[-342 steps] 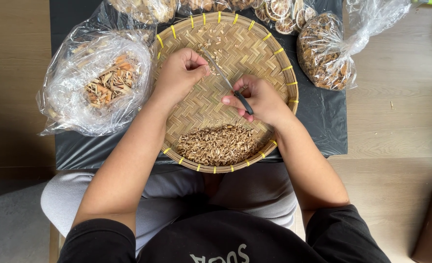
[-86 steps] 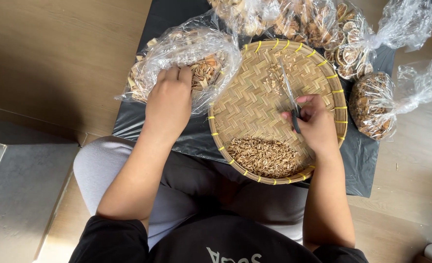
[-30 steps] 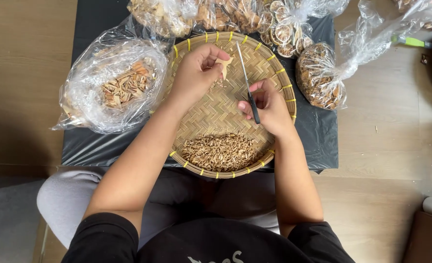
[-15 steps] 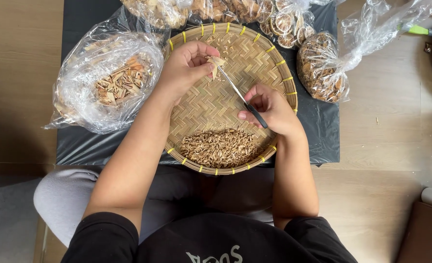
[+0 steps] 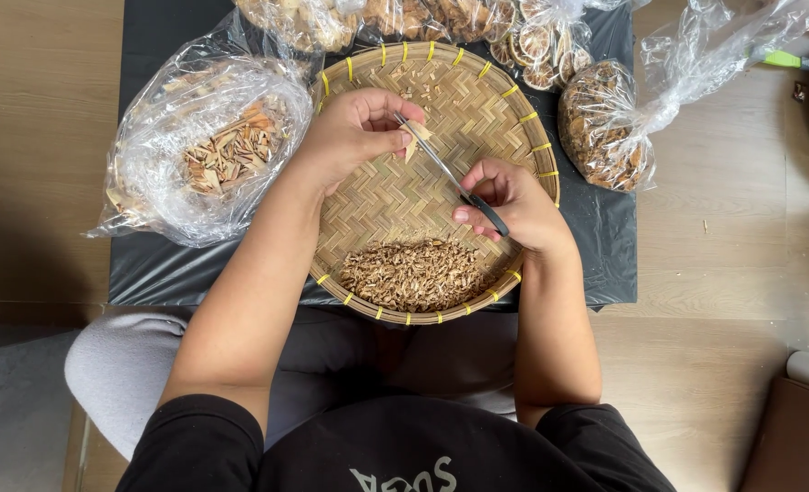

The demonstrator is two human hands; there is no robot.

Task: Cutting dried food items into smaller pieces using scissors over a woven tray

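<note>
**Trimming a dried piece over a woven tray**

Here, the left hand point(image 5: 354, 132) pinches a small pale tan dried plant piece point(image 5: 415, 137) between thumb and fingertips, above the far half of the round woven bamboo tray with yellow rim bindings point(image 5: 523, 118). The right hand point(image 5: 514, 202) is closed around the black handles of a pair of slim metal-bladed scissors point(image 5: 450, 178). The long axis of the scissors runs diagonally: handles near the person at lower right, blades pointing up and to the left, the tips meeting the held piece. Whether the blades are parted cannot be told. A heap of brown cut fragments point(image 5: 413, 273) lies on the tray's near side. A clear plastic bag of pale dried slices point(image 5: 213, 150) rests left of the tray on the black sheet point(image 5: 149, 273); another clear bag of brown dried pieces point(image 5: 605, 128) sits to the right.
</note>
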